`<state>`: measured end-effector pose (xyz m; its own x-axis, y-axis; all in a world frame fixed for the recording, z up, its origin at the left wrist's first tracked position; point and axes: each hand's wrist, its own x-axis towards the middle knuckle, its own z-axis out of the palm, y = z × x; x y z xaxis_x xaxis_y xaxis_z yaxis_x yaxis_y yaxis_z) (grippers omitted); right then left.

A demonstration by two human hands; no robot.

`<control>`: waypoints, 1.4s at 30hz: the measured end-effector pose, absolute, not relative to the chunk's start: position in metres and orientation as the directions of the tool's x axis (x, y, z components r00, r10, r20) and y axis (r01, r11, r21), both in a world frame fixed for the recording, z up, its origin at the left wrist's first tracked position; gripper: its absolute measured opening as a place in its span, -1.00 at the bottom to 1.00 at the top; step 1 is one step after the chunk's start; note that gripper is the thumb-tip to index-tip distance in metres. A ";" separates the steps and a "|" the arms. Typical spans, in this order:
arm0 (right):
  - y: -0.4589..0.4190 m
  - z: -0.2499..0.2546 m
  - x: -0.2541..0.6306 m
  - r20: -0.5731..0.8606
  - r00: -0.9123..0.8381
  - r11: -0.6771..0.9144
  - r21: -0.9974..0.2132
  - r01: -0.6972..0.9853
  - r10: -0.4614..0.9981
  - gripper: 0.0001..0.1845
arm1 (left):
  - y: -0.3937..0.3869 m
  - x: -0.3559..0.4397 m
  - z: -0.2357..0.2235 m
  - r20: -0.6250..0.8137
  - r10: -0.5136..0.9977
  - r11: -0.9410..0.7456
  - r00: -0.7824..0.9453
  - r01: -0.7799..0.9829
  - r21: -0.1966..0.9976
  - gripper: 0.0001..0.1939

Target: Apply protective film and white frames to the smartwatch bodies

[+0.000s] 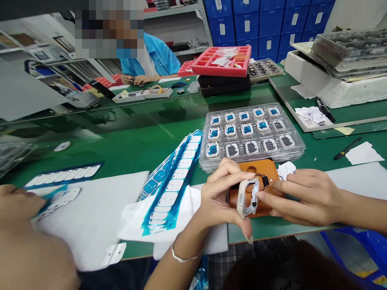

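Observation:
My left hand [216, 197] holds a pale watch case [241, 199] upright, pinched between thumb and fingers, its hollow inside facing right. My right hand [308, 195] is at the right of the case, fingers stretched and slightly apart, with one fingertip at the case's inner edge. Beneath both hands lies an orange leather-like piece [267, 167] with a black clip [265, 180] on it. Behind them, a clear plastic tray [298, 139] holds several similar watch cases, some with blue film inside and some with dark strips.
Blue strips of white stickers [178, 173] lie left of the tray. Another person's arm [21, 225] fills the lower left, over a white mat [90, 221]. A person in blue [160, 56] sits opposite. Red trays [222, 60], a marker [325, 109] and a pen [347, 148] are farther back.

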<state>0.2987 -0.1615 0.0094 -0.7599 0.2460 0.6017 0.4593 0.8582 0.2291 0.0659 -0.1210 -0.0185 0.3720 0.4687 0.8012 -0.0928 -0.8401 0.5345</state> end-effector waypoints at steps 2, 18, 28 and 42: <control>-0.160 0.009 0.298 0.627 -0.738 0.866 0.197 0.460 0.249 -0.71 | -0.121 0.066 -0.019 0.805 0.466 -0.843 0.367 -0.092 0.530 -0.22; -0.108 -0.019 0.317 0.836 -0.494 0.829 0.090 0.553 0.239 -0.56 | -0.115 0.064 -0.034 0.647 0.711 -0.618 0.274 -0.194 0.762 -0.36; -0.072 -0.014 0.340 0.885 -0.373 0.678 0.093 0.729 0.279 -0.57 | -0.097 0.061 -0.043 0.647 0.710 -0.680 0.278 0.035 0.732 -0.52; 0.006 0.241 0.294 0.791 -0.490 0.561 0.233 0.795 0.366 -0.74 | -0.096 0.065 -0.071 0.423 0.867 -0.436 0.265 -0.008 0.900 -0.29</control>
<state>0.2942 0.0065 0.2414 -0.4901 0.3660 0.7911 0.7946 0.5607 0.2328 0.0653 -0.0962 -0.0709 0.2649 0.8667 0.4226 -0.0077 -0.4364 0.8997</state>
